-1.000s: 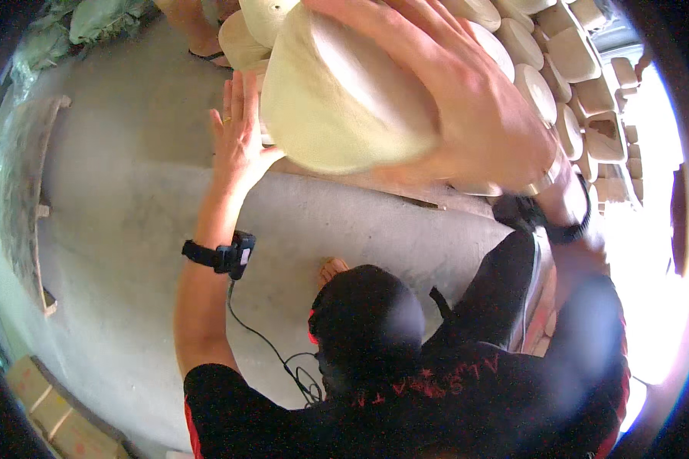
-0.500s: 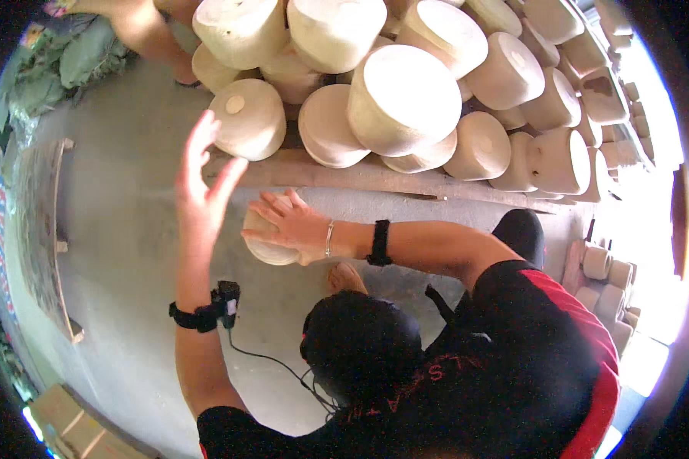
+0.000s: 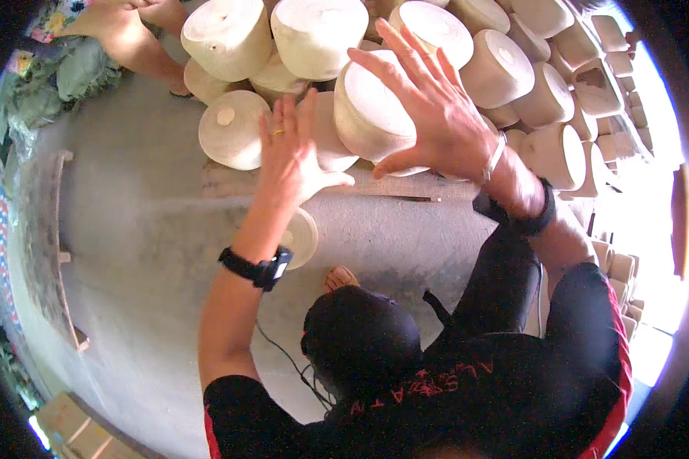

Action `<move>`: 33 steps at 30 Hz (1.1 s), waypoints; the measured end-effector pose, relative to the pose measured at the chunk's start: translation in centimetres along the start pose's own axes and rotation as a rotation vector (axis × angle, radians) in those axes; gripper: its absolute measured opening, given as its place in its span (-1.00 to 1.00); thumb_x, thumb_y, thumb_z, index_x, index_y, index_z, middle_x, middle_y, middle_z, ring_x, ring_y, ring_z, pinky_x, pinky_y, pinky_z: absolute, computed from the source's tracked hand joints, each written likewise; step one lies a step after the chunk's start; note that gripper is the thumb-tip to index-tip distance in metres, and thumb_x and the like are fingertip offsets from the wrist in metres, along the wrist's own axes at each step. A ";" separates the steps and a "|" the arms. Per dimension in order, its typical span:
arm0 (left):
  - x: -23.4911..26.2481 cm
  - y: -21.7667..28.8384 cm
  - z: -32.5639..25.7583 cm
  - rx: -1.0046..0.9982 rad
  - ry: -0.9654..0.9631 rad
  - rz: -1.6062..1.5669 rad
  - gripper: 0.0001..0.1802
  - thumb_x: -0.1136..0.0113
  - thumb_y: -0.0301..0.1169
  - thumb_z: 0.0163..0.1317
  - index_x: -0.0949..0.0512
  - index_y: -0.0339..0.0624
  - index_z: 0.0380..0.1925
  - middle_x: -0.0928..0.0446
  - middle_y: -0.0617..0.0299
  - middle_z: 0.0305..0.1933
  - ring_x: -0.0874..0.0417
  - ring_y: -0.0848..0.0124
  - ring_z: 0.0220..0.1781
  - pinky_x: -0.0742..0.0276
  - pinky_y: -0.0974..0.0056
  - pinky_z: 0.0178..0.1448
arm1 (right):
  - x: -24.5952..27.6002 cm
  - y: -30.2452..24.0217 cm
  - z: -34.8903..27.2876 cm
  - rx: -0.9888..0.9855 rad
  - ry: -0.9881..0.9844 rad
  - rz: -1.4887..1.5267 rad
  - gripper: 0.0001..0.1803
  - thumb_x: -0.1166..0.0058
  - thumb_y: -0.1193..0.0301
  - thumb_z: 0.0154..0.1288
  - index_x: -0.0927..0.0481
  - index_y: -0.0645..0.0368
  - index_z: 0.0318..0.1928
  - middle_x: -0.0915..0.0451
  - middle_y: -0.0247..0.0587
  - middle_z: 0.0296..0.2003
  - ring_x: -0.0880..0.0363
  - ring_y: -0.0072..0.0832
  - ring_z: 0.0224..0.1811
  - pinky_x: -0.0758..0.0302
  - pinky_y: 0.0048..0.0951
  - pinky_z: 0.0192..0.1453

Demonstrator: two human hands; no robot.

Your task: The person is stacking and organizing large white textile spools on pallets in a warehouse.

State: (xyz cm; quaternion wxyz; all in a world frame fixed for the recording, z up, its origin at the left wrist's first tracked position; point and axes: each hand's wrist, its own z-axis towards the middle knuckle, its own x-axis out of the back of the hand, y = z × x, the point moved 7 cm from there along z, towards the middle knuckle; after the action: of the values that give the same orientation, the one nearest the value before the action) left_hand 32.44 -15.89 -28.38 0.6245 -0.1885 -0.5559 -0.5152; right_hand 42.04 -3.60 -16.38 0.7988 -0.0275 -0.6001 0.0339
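Note:
My left hand is open with fingers stretched, in front of the low row of pale, drum-shaped blocks. Its fingers lie beside a rounded block with a small disc mark; I cannot tell whether they touch it. My right hand is open and spread wide over a larger pale block, hiding its right part; contact is unclear. Below my left wrist, a pale round piece is on the floor, partly covered by my forearm. Neither hand holds anything.
Blocks are stacked on a wooden pallet across the far side. Another person's bare leg is at the far left, near wrapped bundles. A wooden board stands left; a cardboard box is near left. A cable hangs by my left arm.
My right hand has left the pale round piece, now on the floor, and moved far and right to the stacked blocks. My left hand has moved right, toward the lower row.

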 end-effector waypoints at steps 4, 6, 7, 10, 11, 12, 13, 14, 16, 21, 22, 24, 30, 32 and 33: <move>-3.1 0.1 1.3 0.071 -0.035 0.190 0.58 -0.64 0.21 -0.59 0.01 0.00 0.52 -0.12 -0.39 0.44 -0.25 -0.23 0.44 -0.07 -0.38 0.46 | -3.6 2.1 0.8 -0.067 -0.059 0.085 0.38 -0.55 0.01 -0.47 -0.11 -0.13 0.50 -0.06 0.15 0.47 -0.03 0.24 0.49 -0.22 0.39 0.34; -3.6 -0.2 1.6 0.085 -0.040 0.191 0.47 -0.62 0.19 -0.48 -0.05 0.02 0.51 -0.17 -0.41 0.40 -0.29 -0.28 0.39 -0.12 -0.33 0.45 | -3.2 2.1 1.2 -0.034 -0.033 0.186 0.31 -0.50 0.06 -0.43 -0.15 -0.10 0.49 -0.18 0.14 0.40 -0.16 0.20 0.41 -0.27 0.33 0.30; -3.9 -0.5 1.4 0.082 -0.036 0.161 0.39 -0.60 0.15 -0.40 -0.09 0.00 0.49 -0.19 -0.40 0.38 -0.31 -0.28 0.37 -0.15 -0.31 0.44 | -2.8 2.4 0.9 -0.002 0.001 0.216 0.26 -0.50 0.06 -0.39 -0.19 -0.06 0.46 -0.24 0.10 0.34 -0.24 0.10 0.35 -0.29 0.27 0.29; -3.1 -1.3 1.7 0.055 0.036 0.093 0.20 -0.53 0.05 -0.26 -0.19 -0.03 0.44 -0.26 -0.37 0.31 -0.37 -0.26 0.30 -0.24 -0.25 0.39 | 0.6 4.4 -1.4 -0.054 0.031 0.211 0.22 -0.49 0.10 -0.36 -0.22 -0.03 0.45 -0.26 0.09 0.34 -0.23 0.06 0.38 -0.28 0.20 0.34; -2.5 -1.4 1.5 -0.013 0.043 0.128 0.20 -0.54 0.04 -0.28 -0.21 -0.03 0.43 -0.26 -0.36 0.30 -0.38 -0.25 0.28 -0.26 -0.24 0.38 | 2.4 5.0 -2.7 -0.046 0.092 0.182 0.22 -0.49 0.12 -0.34 -0.22 0.02 0.45 -0.27 0.09 0.35 -0.22 0.04 0.40 -0.24 0.10 0.42; -2.2 -1.3 1.4 -0.077 0.052 0.171 0.21 -0.55 0.03 -0.30 -0.22 -0.04 0.43 -0.27 -0.35 0.29 -0.39 -0.24 0.27 -0.28 -0.24 0.36 | 3.8 5.9 -3.9 -0.020 0.130 0.235 0.25 -0.51 0.13 -0.35 -0.19 0.05 0.47 -0.27 0.11 0.37 -0.19 0.02 0.45 -0.15 0.00 0.50; -2.0 -1.3 1.1 -0.069 0.049 0.171 0.21 -0.57 0.00 -0.33 -0.23 -0.02 0.42 -0.26 -0.33 0.30 -0.40 -0.22 0.25 -0.31 -0.25 0.33 | 4.4 6.8 -5.2 -0.084 0.119 0.339 0.26 -0.52 0.16 -0.35 -0.17 0.07 0.48 -0.25 0.08 0.39 -0.18 -0.03 0.47 -0.13 -0.05 0.52; -1.8 -1.2 1.1 -0.072 0.050 0.171 0.21 -0.57 0.00 -0.33 -0.23 -0.02 0.42 -0.26 -0.33 0.30 -0.40 -0.22 0.25 -0.31 -0.25 0.33 | 5.0 7.4 -6.4 -0.148 0.110 0.429 0.28 -0.54 0.19 -0.34 -0.15 0.09 0.49 -0.24 0.06 0.41 -0.17 -0.08 0.49 -0.11 -0.09 0.54; -1.5 -1.0 1.4 -0.043 0.036 0.083 0.25 -0.60 -0.03 -0.36 -0.19 0.02 0.44 -0.23 -0.31 0.33 -0.38 -0.23 0.28 -0.27 -0.26 0.36 | 6.0 8.3 -9.0 -0.225 0.135 0.485 0.28 -0.54 0.24 -0.33 -0.14 0.10 0.50 -0.23 0.02 0.43 -0.17 -0.13 0.49 -0.10 -0.13 0.55; -2.1 -0.6 1.1 0.034 -0.079 0.217 0.40 -0.66 -0.04 -0.43 -0.06 0.09 0.50 -0.17 -0.30 0.40 -0.30 -0.20 0.39 -0.18 -0.26 0.43 | 5.8 11.1 -14.6 -0.498 0.204 0.663 0.29 -0.55 0.30 -0.28 -0.08 0.13 0.52 -0.14 -0.10 0.49 -0.13 -0.23 0.52 -0.08 -0.20 0.56; -2.1 -0.1 1.3 0.029 -0.115 0.268 0.45 -0.68 -0.03 -0.46 -0.01 0.12 0.52 -0.15 -0.29 0.43 -0.26 -0.17 0.43 -0.15 -0.26 0.45 | 5.9 11.4 -15.8 -0.510 0.203 0.662 0.29 -0.55 0.30 -0.28 -0.08 0.13 0.52 -0.14 -0.10 0.49 -0.13 -0.23 0.52 -0.08 -0.20 0.56; -1.4 3.5 2.5 -0.064 -0.096 0.196 0.48 -0.68 -0.01 -0.48 0.01 0.14 0.53 -0.15 -0.27 0.44 -0.23 -0.13 0.46 -0.14 -0.26 0.46 | 6.3 12.5 -17.7 -0.529 0.203 0.616 0.35 -0.50 0.18 -0.29 0.01 0.01 0.56 -0.02 -0.14 0.54 -0.06 -0.20 0.55 -0.17 -0.14 0.53; -6.0 10.2 5.1 -0.265 -0.149 -0.060 0.49 -0.69 0.02 -0.50 0.01 0.21 0.53 -0.13 -0.24 0.46 -0.18 -0.08 0.50 -0.19 -0.24 0.44 | 8.9 13.4 -19.7 -0.502 0.280 0.428 0.32 -0.49 0.10 -0.29 -0.05 0.03 0.54 0.01 -0.07 0.54 -0.05 -0.17 0.56 -0.18 -0.07 0.52; -7.6 10.5 5.3 -0.198 -0.237 0.026 0.45 -0.68 -0.06 -0.47 -0.01 0.25 0.52 -0.12 -0.23 0.46 -0.23 -0.13 0.46 -0.27 -0.21 0.39 | 9.3 13.7 -20.5 -0.562 0.282 0.415 0.30 -0.46 0.01 -0.27 -0.09 0.03 0.53 0.03 -0.06 0.55 -0.03 -0.15 0.56 -0.14 -0.04 0.54; -7.8 10.8 5.4 -0.211 -0.244 0.022 0.45 -0.68 -0.06 -0.47 -0.01 0.25 0.52 -0.12 -0.23 0.46 -0.23 -0.13 0.46 -0.27 -0.21 0.39 | 9.4 13.7 -21.0 -0.576 0.286 0.410 0.30 -0.46 0.01 -0.27 -0.09 0.03 0.53 0.03 -0.06 0.55 -0.03 -0.15 0.56 -0.14 -0.04 0.54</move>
State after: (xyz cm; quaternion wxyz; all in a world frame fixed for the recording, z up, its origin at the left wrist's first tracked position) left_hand 40.08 -3.88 -29.98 0.5348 -0.3202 -0.5683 -0.5371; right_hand 64.52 10.77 -14.40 0.8105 -0.3751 -0.4496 0.0188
